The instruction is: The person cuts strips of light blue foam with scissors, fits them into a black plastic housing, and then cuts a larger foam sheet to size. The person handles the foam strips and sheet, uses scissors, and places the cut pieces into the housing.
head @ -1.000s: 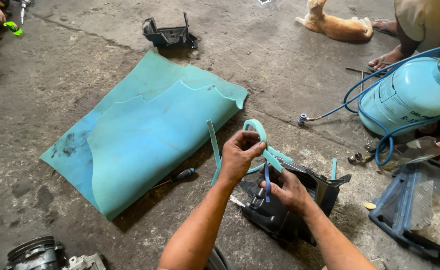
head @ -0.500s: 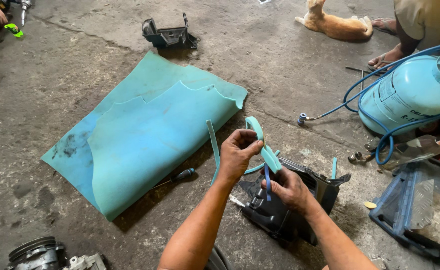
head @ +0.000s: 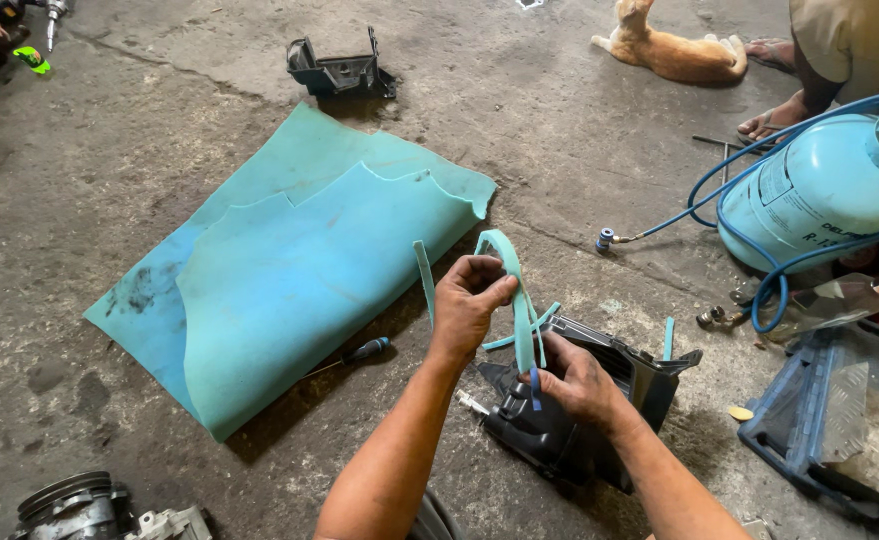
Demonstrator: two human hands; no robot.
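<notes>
In the head view, the left hand pinched the top of a thin teal foam strip, its fingers closed on the loop; the right hand gripped the strip's lower end against the black plastic housing at five o'clock; some strips already stood along the housing's rim, the held one not yet laid; at nine o'clock the soft, ragged-edged teal foam sheet lay folded on the rough concrete floor; a smooth pale-blue gas cylinder sat at two o'clock.

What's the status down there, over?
Left hand pinching top of teal foam strip. Right hand gripping its lower end over black plastic housing. Big foam sheet alongside, nothing in the way.
</notes>
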